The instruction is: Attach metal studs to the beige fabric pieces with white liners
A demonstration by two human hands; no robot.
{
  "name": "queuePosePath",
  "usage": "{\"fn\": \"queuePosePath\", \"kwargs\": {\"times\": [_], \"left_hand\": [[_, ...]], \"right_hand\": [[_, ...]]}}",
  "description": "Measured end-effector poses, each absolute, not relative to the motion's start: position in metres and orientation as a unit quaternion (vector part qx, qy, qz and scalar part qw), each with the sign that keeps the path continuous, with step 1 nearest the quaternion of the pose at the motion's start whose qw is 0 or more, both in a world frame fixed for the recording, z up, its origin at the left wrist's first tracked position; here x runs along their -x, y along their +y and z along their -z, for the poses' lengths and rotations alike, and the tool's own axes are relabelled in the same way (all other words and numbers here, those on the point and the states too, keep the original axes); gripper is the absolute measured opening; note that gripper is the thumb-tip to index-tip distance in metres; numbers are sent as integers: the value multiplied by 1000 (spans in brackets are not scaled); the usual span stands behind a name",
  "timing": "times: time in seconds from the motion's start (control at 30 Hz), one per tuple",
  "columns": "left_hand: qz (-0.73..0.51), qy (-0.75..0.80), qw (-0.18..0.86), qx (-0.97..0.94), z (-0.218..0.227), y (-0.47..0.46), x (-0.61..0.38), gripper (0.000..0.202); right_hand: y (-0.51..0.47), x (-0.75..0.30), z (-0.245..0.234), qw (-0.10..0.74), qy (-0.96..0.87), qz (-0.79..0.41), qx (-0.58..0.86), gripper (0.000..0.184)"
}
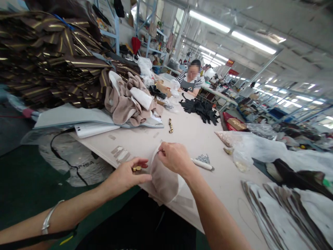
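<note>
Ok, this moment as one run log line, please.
left hand: half-curled around small gold metal pieces | right hand: pinching edge of curved beige fabric | pale table: white-handled tool

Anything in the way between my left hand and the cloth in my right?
Nothing visible blocks the left hand from the cloth; its thumb lies beside the cloth, contact unclear. Gold pieces show between that thumb and the fingers.

The rounded beige-and-white cloth piece (pixel 164 182) looks soft and matt; the row of small gold-coloured pieces (pixel 170 125) shines like polished metal. The pale tabletop (pixel 187 133) is smooth, the large translucent plastic bag (pixel 262 144) crinkled, the silver-coloured metal bangle (pixel 47 221) glossy.
</note>
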State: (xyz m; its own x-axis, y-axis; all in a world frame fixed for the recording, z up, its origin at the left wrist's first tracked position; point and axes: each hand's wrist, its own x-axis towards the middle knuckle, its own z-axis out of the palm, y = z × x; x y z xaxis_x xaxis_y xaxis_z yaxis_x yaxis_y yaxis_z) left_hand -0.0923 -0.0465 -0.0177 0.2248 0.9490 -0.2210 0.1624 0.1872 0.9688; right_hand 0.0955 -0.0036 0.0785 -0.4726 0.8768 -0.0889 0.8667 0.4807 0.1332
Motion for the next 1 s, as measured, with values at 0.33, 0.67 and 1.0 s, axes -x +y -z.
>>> {"fn": "queuePosePath", "kwargs": {"times": [0.33, 0.67, 1.0], "left_hand": [[-314, 448, 512, -662, -6, -39, 47, 39], [-233, 395, 461, -759, -40, -86, -10, 47], [-232, 384, 493, -746, -27, -92, -51, 25]], "right_hand": [[-81, -169, -150, -137, 683, -42, -716, 16], [-128, -187, -180, -130, 608, -129, -772, 16], [-136, -201, -182, -137, 560, -161, -801, 17]]}}
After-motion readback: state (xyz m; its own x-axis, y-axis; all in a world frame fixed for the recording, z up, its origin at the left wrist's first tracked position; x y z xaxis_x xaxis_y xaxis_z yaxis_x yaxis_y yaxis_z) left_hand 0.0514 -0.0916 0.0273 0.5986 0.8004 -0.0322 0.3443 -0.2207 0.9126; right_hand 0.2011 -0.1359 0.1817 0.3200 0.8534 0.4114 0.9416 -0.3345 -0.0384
